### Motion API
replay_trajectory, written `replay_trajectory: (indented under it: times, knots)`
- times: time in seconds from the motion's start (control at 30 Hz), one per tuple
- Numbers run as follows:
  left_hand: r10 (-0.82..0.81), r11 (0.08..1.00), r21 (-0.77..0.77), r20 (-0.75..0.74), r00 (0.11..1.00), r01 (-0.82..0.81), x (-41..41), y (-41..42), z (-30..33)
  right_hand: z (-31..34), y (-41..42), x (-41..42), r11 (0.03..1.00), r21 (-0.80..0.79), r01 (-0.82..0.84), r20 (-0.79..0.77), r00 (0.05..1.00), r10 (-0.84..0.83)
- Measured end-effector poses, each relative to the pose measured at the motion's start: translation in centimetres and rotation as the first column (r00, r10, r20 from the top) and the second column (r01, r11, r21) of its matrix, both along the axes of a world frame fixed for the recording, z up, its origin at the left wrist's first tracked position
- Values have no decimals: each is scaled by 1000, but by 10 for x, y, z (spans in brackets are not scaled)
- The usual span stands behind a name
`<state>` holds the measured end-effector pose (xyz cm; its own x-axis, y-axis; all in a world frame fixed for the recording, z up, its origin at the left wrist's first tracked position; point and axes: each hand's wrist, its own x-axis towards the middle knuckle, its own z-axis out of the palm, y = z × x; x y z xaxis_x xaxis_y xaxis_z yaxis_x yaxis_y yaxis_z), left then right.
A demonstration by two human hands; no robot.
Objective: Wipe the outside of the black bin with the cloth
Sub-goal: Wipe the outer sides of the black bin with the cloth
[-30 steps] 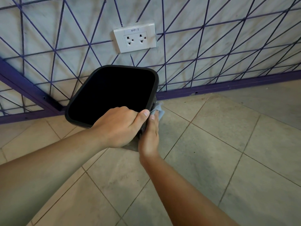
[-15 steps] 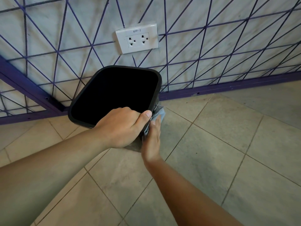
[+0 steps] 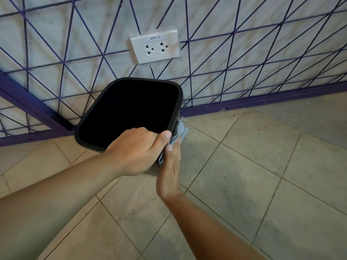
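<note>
Head cam: the black bin (image 3: pixel 129 111) sits mid-frame, tipped so its opening faces the camera, with the left hand (image 3: pixel 135 151) clamped over its near rim. Right hand (image 3: pixel 170 171) presses the pale blue cloth (image 3: pixel 181 131) flat against the bin's right outer side, just above the tiled floor (image 3: pixel 253 175).

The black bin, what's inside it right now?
Nothing can be made out: the black bin shows only a dark interior. The left hand covers its near rim, hiding that corner.
</note>
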<state>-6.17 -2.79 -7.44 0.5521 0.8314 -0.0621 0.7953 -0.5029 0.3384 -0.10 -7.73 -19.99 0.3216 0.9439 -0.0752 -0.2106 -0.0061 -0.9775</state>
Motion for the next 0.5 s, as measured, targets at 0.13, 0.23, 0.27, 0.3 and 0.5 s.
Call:
replay_trajectory:
  times: [0.13, 0.23, 0.27, 0.3, 0.5]
  knots:
    - [19, 1000, 10, -9, 1000, -19, 1, 2, 1, 0, 21, 9, 994, -110, -2, -98, 995, -9]
    - [5, 1000, -8, 8, 1000, -5, -1, 1, 0, 1, 4, 1, 998, -46, -42, -77, 996, 38]
    - [2, 1000, -7, 8, 1000, -2, -1, 1, -1, -3, -1, -2, 999, -32, -27, -35, 999, 26]
    - [1, 1000, 1, 0, 1000, -1, 0, 1, -1, -9, 0, -2, 1000, -23, -6, -22, 1000, 6]
    - [-10, 1000, -12, 0, 1000, 10, 0, 2, 1, 6, 10, -5, 997, -39, 64, -158, 985, -70]
